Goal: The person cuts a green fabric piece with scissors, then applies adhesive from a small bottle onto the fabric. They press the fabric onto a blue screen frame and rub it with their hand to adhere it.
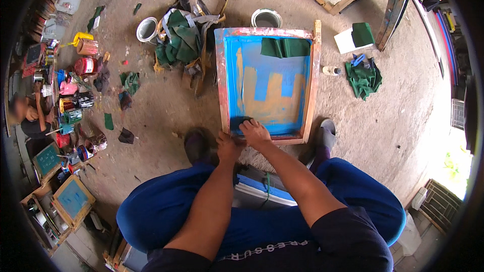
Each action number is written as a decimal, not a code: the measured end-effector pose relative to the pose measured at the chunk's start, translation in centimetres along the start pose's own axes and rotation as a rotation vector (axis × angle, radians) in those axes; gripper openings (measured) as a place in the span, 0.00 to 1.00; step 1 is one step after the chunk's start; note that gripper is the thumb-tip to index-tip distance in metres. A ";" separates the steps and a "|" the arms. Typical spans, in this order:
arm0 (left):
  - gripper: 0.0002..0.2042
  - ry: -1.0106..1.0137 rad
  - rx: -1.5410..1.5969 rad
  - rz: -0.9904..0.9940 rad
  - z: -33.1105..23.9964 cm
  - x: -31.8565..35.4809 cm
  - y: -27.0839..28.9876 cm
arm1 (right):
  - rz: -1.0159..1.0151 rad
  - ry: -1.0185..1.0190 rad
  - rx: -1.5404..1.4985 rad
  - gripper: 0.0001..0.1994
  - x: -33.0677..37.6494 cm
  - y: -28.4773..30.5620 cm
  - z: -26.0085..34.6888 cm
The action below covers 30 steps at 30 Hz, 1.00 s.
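Floor [383, 136]: bare earth-coloured ground carrying everything; the person sits low over it, knees in blue trousers either side.
Printing frame [267, 83]: wooden-edged screen with blue mesh and an ochre stepped patch, lying flat on the floor just ahead of the knees. Its long axis runs away from the person, near edge toward the hands, far edge toward 2 tins. Flat placement seemingly lets the hands press down on the mesh.
Green cloth heap [179, 43]: piled left of the frame, near but apart.
Folded green cloth [285, 47]: resting on the frame's far end.
Right hand [255, 133]: on the near left corner of the mesh, fingers bent down onto a dark wad [241, 122], pressing rather than lifting it.
Left hand [229, 146]: touching the near rail beside the right hand, probably steadying the frame; whether its grip is curled or spread I cannot tell.
Tins [266, 18]: 2, beyond the frame.
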<state>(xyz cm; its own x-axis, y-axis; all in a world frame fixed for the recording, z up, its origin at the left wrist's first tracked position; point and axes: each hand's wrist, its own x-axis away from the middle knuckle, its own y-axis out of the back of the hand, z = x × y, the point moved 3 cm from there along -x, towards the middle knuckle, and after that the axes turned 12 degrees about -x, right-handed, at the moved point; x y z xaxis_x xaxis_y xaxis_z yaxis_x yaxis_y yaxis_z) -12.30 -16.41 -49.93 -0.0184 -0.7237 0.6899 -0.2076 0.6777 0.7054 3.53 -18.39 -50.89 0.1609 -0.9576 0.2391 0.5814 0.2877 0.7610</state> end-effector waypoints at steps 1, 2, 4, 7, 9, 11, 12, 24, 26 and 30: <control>0.68 0.022 0.000 0.015 -0.1 0.2 0.1 | 0.060 -0.063 0.014 0.15 -0.1 -0.1 0.0; 0.68 0.047 -0.012 0.026 -0.1 0.4 0.4 | 0.060 -0.064 0.011 0.15 0.2 0.4 -0.5; 0.68 0.049 -0.020 0.057 -0.5 0.5 0.9 | 0.015 -0.087 0.127 0.16 2.5 2.6 -3.2; 0.68 0.053 -0.013 0.079 -0.6 0.6 1.2 | -0.029 -0.436 0.262 0.22 6.7 5.1 -8.3; 0.69 0.055 -0.010 0.091 -0.5 0.5 0.9 | -0.077 -0.423 0.226 0.22 7.0 4.5 -8.2; 0.69 0.066 -0.013 0.091 -0.2 0.1 0.6 | -0.095 -0.369 0.142 0.21 5.3 2.4 -5.7; 0.69 0.060 -0.007 0.087 -0.1 0.0 0.4 | -0.028 -0.293 0.064 0.21 3.8 1.0 -3.6; 0.68 0.071 -0.020 0.050 -0.2 0.4 -0.2 | -0.054 -0.555 0.100 0.24 7.0 6.3 -9.2; 0.67 0.058 -0.004 0.050 0.0 0.3 -0.2 | -0.022 -0.516 0.088 0.25 6.3 4.6 -8.4; 0.67 0.002 0.023 0.021 0.7 -0.6 -1.0 | -0.075 -0.143 -0.074 0.14 1.0 -0.9 -0.8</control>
<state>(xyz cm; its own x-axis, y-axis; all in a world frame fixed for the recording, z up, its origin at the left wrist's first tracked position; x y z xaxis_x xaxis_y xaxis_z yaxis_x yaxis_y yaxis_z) -12.77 -16.80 -51.18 -0.0215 -0.7091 0.7048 -0.2297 0.6896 0.6868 3.82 -19.65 -51.82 0.0027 -0.9625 0.2713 0.6452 0.2089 0.7349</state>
